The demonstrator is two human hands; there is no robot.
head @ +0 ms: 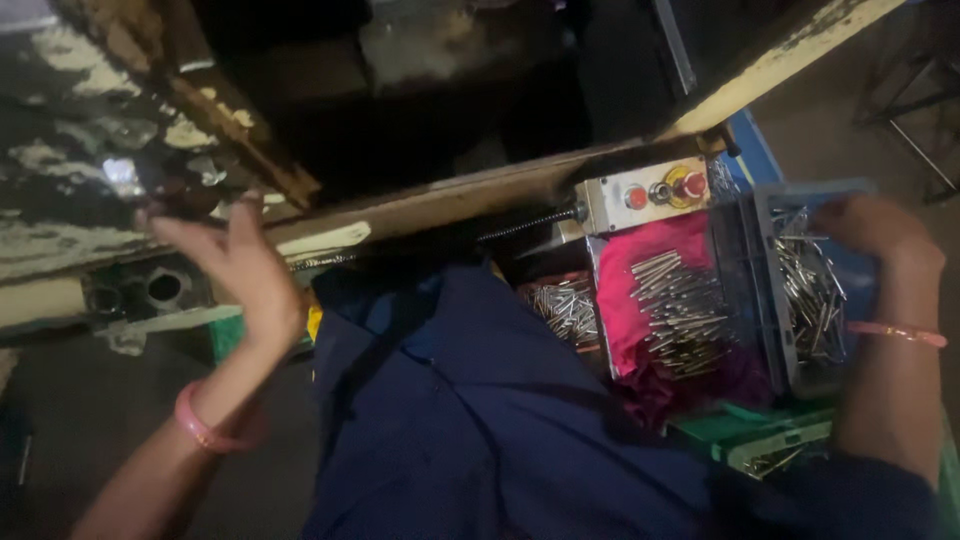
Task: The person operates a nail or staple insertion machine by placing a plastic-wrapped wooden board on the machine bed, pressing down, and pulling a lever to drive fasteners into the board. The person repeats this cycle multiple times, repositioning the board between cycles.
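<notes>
- At the machine's worn frame [90, 150], the left hand [235, 265] is raised with fingers spread, holding nothing.
- In the grey tray [785, 290], the right hand [875, 230] rests on the metal pins [810, 290]; its grip cannot be told.
- Beside the tray, more pins lie on a pink cloth [650, 300], below a button box [650, 195].

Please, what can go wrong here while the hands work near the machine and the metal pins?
1. The left hand is raised close to the worn machine; its fingers could get caught or scraped.
2. The right hand reaches into the grey crate of loose pins; the ends might prick it.
3. More pins lie on the pink cloth and could roll off.
</notes>
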